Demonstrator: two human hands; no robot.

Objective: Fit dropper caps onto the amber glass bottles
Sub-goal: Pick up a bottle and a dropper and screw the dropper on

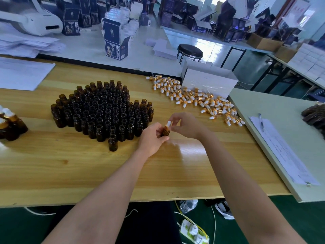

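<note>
My left hand [152, 138] grips a small amber bottle [165, 132] above the middle of the wooden table [70, 173]. My right hand [184, 125] pinches a white-bulbed, gold-collared dropper cap [168, 124] sitting on that bottle's neck. A dense cluster of open amber bottles [103, 110] stands to the left, with one bottle [112, 142] apart at its front. A heap of loose dropper caps [197, 99] lies to the right rear. Several capped bottles [9, 125] stand at the far left edge.
A white cardboard box [209, 80] sits behind the cap heap. Papers [22, 73] lie at the back left. On a grey table [274, 103] to the right are a sheet with a pen [261, 121] and dark packs [314, 117]. A black stool [190, 51] stands behind.
</note>
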